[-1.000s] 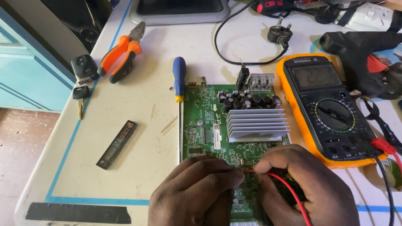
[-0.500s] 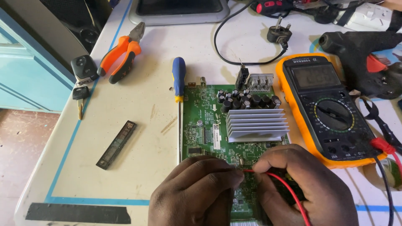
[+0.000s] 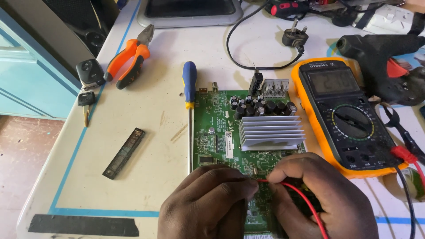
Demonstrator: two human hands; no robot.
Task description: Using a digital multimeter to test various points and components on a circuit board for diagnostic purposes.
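Your left hand [image 3: 208, 203] and right hand [image 3: 318, 194] sit side by side over the near end of the green circuit board [image 3: 221, 132], which lies flat on the bench [image 3: 146, 110] directly ahead of you; both hands rest on or just above the board's near edge and hide that part of it. Your right hand pinches a red probe lead [image 3: 305, 201] between thumb and forefinger, its tip aimed leftward toward your left fingertips; the wire trails back across that hand. Your left hand is curled with fingers bent down onto the board; whether it grips anything, you cannot tell from here.

Just beyond your hands stands the finned aluminium heat sink [image 3: 271, 132], with black capacitors [image 3: 261, 108] past it; the orange-cased multimeter [image 3: 347, 115] lies just right of the board, touching or nearly so. A blue-and-yellow screwdriver [image 3: 189, 88] lies along the board's left edge; orange-handled pliers [image 3: 128, 57], a car key [image 3: 88, 77] and a dark flat strip [image 3: 124, 152] lie further left; a black glue gun [image 3: 385, 55] sits far right.
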